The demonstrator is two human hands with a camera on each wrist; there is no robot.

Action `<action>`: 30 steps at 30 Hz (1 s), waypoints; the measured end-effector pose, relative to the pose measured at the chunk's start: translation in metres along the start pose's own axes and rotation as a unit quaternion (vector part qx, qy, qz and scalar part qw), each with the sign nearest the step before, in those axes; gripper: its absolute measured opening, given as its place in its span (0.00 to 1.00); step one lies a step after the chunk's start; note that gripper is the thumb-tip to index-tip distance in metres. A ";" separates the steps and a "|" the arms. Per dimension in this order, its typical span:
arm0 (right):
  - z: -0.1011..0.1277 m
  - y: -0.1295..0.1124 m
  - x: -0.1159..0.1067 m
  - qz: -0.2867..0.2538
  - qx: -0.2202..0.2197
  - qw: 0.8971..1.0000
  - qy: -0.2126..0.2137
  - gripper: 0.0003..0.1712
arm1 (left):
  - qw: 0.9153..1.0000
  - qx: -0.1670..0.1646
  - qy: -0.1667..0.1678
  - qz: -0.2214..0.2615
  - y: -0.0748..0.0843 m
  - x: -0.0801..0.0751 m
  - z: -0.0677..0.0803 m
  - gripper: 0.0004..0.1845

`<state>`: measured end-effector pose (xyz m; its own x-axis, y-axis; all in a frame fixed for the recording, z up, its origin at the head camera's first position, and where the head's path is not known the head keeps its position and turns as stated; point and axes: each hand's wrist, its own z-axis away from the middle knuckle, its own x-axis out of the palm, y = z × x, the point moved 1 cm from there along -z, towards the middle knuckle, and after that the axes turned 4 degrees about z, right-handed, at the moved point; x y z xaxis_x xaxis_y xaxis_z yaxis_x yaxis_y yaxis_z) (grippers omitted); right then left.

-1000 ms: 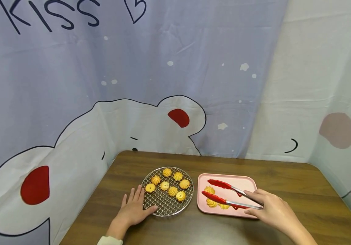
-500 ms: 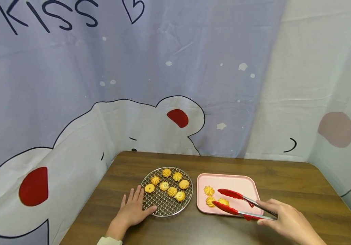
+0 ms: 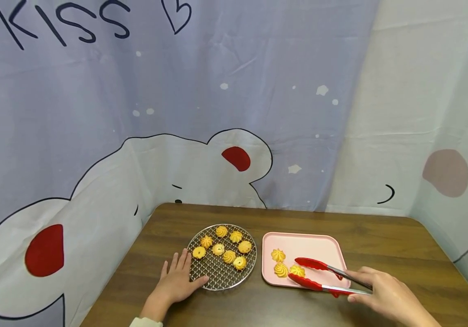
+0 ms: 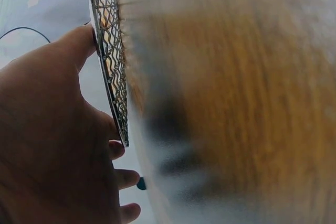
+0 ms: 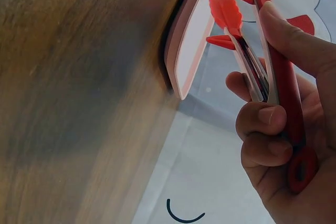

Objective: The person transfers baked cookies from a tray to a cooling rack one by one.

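My left hand [image 3: 177,279] lies spread at the left edge of a round wire rack [image 3: 217,275], its thumb and fingertips touching the rim. In the left wrist view the hand [image 4: 58,119] is beside the rack's rim [image 4: 107,61]. Piped butter cookies [image 3: 229,256] sit on the rack. My right hand [image 3: 389,293] grips red-tipped metal tongs [image 3: 332,270] over a pink tray [image 3: 319,241]. The tongs' tips are apart, the nearer one close to a cookie [image 3: 297,270]. Two more cookies [image 3: 281,270] lie at the tray's left. In the right wrist view, curled fingers [image 5: 262,119] hold the tongs' handles.
Rack and tray stand side by side on a brown wooden table [image 3: 372,236], a narrow gap between them. A printed curtain [image 3: 201,91] hangs behind and at the sides of the table.
The tongs in my right hand have moved right and toward me, away from the left of the tray, uncovering the cookies there. My left hand stays at the rack.
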<state>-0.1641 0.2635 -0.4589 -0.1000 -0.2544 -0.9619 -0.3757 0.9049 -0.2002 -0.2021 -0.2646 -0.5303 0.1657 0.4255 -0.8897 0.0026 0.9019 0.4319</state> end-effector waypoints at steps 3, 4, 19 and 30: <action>-0.003 0.001 0.000 0.002 0.007 1.000 -0.014 0.32 | 1.000 -0.001 -0.001 0.001 0.000 0.000 0.000 0.58; -0.005 0.002 0.000 0.001 0.009 1.000 -0.017 0.32 | 1.000 -0.002 -0.001 0.002 0.000 0.000 0.000 0.58; -0.015 0.009 -0.009 0.036 -0.007 0.999 -0.032 0.32 | 1.000 0.001 -0.004 0.005 0.004 -0.002 -0.001 0.58; -0.014 0.012 -0.004 0.038 -0.022 0.999 0.002 0.31 | 1.000 -0.005 -0.004 0.009 0.004 -0.002 0.002 0.58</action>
<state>-0.1809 0.2706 -0.4546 -0.1336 -0.1873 -0.9732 -0.4078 0.9054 -0.1183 -0.2010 -0.2626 -0.5263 0.1735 0.4409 -0.8806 -0.0105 0.8950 0.4460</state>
